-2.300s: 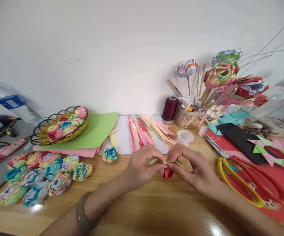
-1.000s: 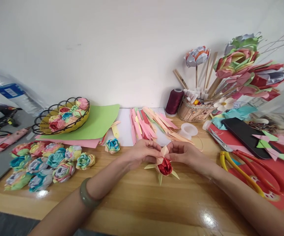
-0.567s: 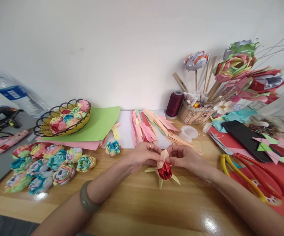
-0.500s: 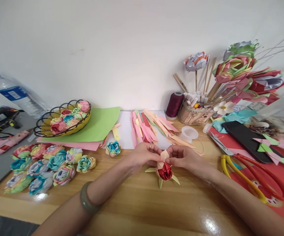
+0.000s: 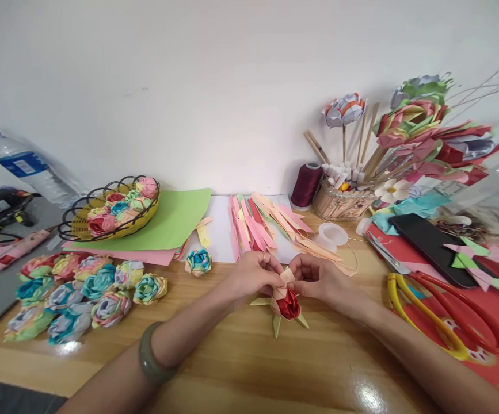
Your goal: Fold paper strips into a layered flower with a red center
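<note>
A folded paper flower (image 5: pixel 288 305) with a red centre and pale petal strips sits low over the wooden table, between my two hands. My left hand (image 5: pixel 255 276) is closed, its thumb and fingers pinching the flower's upper left side. From the other side my right hand (image 5: pixel 320 280) is also closed, its thumb and forefinger at a peach petal strip (image 5: pixel 288 276) that stands up at the top. Pale yellow-green strips (image 5: pixel 276 326) poke out below and to the left. The fingertips hide part of the flower's far side.
Finished paper flowers (image 5: pixel 98 282) lie in rows at the left, below a yellow basket (image 5: pixel 115 234). Loose paper strips (image 5: pixel 253 224) spread behind my hands. Scissors (image 5: pixel 426 316) with red and yellow handles rest at the right, near a black phone (image 5: pixel 430 244). A thread spool (image 5: pixel 307 185) stands at the back.
The flower has tilted and turned slightly, its lower strips shifting left and down. Both hands keep their pinch, with the right fingers moved a little at the upright strip.
</note>
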Motion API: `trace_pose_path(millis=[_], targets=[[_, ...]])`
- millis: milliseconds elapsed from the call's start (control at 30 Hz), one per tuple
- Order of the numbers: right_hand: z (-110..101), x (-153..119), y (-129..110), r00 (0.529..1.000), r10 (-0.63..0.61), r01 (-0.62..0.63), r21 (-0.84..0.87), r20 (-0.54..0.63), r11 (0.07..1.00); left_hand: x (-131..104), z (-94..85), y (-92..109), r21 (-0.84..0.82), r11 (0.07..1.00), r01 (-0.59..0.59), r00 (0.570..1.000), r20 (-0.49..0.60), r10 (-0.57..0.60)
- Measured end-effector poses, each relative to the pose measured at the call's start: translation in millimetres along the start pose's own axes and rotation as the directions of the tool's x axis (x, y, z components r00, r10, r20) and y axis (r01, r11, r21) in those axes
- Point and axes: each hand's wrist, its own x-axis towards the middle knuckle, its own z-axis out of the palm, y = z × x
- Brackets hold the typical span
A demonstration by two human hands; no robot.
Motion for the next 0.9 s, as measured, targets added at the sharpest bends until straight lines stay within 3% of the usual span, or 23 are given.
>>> trace_pose_path(millis=[300,567,767,900], targets=[[4.8,-1.2,-1.2,0.998,-0.025,0.021,-0.073,-0.05,0.997,1.5,1.9,-4.4,0.107,0.99,-0.088,0.995,-0.029,0.092],[6.6,-7.0,-2.8,0.995,-0.097,0.095,-0.128,-0.006,0.987,1.6,1.3,-5.0,0.19,0.977,-0.099,0.994,-0.029,0.107],[6.8,-13.3,-7.3,0.964,-0.263,0.229,-0.385,-0.04,0.894,4.0,-0.2,-5.0,0.218,0.968,-0.128,0.987,-0.07,0.146],[4.3,-14.6,-6.6,0.893,-0.44,0.322,-0.549,-0.094,0.771,0.9,0.6,0.4,0.082,0.974,-0.211,0.976,-0.039,0.215]])
